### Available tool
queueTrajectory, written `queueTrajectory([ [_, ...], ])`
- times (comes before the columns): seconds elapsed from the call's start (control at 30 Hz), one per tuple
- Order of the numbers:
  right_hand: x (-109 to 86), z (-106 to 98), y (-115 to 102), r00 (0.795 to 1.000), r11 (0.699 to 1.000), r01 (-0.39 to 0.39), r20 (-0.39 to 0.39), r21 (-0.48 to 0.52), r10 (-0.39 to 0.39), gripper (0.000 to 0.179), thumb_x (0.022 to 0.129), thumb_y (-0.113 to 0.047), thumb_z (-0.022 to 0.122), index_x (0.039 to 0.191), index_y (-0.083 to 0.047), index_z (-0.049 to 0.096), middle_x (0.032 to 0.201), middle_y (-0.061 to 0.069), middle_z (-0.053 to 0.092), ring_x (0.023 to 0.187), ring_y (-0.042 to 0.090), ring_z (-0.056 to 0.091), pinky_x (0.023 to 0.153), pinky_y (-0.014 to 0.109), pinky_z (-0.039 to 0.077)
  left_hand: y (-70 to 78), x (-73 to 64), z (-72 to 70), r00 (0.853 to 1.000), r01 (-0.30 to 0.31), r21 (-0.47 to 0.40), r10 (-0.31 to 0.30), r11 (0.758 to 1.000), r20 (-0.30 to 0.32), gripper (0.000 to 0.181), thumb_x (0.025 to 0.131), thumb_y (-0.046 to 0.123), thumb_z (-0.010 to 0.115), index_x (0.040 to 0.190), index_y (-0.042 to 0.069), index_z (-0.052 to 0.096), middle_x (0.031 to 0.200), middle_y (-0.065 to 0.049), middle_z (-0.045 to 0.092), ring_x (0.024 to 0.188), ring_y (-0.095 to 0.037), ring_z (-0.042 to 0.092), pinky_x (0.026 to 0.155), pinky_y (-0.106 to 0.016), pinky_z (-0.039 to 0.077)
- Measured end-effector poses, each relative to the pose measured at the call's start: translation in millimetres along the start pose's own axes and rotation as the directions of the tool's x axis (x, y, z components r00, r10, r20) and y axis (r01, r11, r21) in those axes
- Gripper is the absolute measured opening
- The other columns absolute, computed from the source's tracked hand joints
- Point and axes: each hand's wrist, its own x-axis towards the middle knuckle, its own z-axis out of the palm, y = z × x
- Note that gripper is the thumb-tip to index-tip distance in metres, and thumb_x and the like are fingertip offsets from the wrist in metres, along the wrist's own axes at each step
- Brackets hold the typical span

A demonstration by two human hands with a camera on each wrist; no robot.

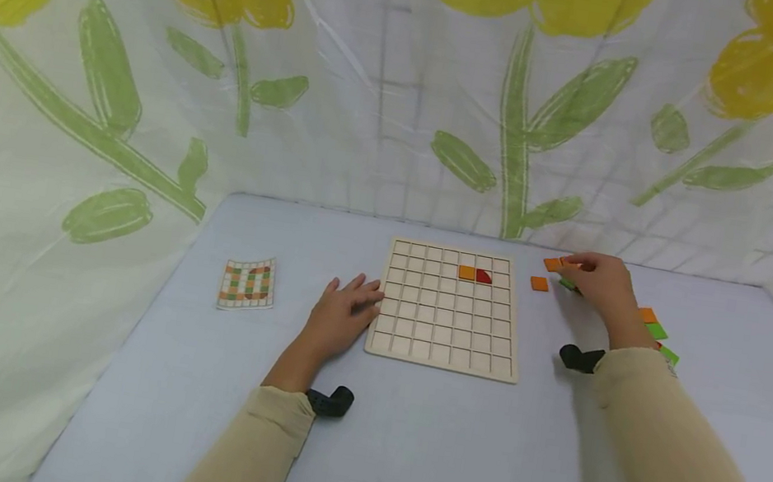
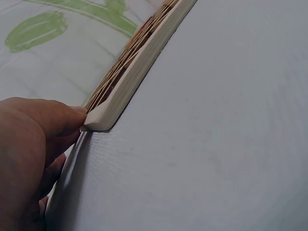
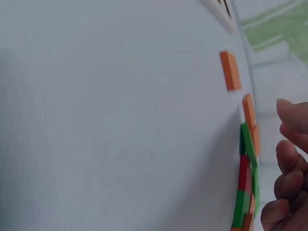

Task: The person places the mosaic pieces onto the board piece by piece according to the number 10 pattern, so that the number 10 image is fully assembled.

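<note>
A wooden grid board (image 1: 447, 317) lies on the table with an orange-yellow tile (image 1: 467, 273) and a tile with a red curved shape (image 1: 484, 276) side by side in an upper row. My left hand (image 1: 343, 314) rests by the board's left edge, fingers spread. In the left wrist view its thumb (image 2: 65, 118) touches the board's corner (image 2: 101, 118). My right hand (image 1: 601, 281) hovers with bent fingers over loose tiles at the back right. Nothing shows between those fingers (image 3: 288, 183) in the right wrist view. One orange tile (image 1: 539, 284) lies between board and hand.
A small pattern card (image 1: 247, 284) with orange and green squares lies left of the board. More green and orange tiles (image 1: 655, 330) are partly hidden behind my right wrist. A flowered curtain (image 1: 341, 143) hangs along the table's far edge.
</note>
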Motion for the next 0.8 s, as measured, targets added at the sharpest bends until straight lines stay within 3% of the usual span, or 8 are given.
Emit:
queueTrajectory([
  [0.13, -0.5, -5.2, 12.4, 1.000, 0.997, -0.012, -0.009, -0.076, 0.012, 0.058, 0.095, -0.042, 0.061, 0.135, 0.000, 0.056, 0.127, 0.027, 0.053, 0.106, 0.039, 0.052, 0.086, 0.048, 0.049, 1.1, -0.4, -1.1, 1.000, 0.000, 0.004, 0.000, 1.000, -0.003, 0.033, 0.097, 0.028, 0.063, 0.128, 0.019, 0.067, 0.144, 0.010, 0.053, 0.146, -0.012, 0.033, 0.127, -0.039, 0.004],
  [0.33, -3.8, -8.8, 13.1, 0.996, 0.991, -0.052, 0.064, -0.126, 0.060, 0.061, 0.093, -0.040, 0.064, 0.135, 0.003, 0.054, 0.133, 0.031, 0.049, 0.115, 0.044, 0.048, 0.096, 0.056, 0.046, 2.7, -1.0, -2.4, 1.000, -0.001, 0.014, 0.001, 1.000, 0.001, 0.033, 0.097, 0.027, 0.063, 0.129, 0.019, 0.067, 0.145, 0.009, 0.053, 0.146, -0.014, 0.033, 0.127, -0.040, 0.005],
  [0.8, -2.2, -1.9, 19.7, 0.997, 0.987, -0.039, 0.054, -0.158, 0.048, 0.052, 0.094, -0.032, 0.062, 0.130, 0.004, 0.057, 0.128, 0.031, 0.053, 0.110, 0.042, 0.052, 0.091, 0.054, 0.049, 0.4, -3.2, -0.4, 0.999, -0.044, 0.055, 0.043, 0.998, 0.005, 0.034, 0.098, 0.027, 0.062, 0.130, 0.018, 0.065, 0.147, 0.008, 0.051, 0.145, -0.015, 0.035, 0.127, -0.042, 0.007],
])
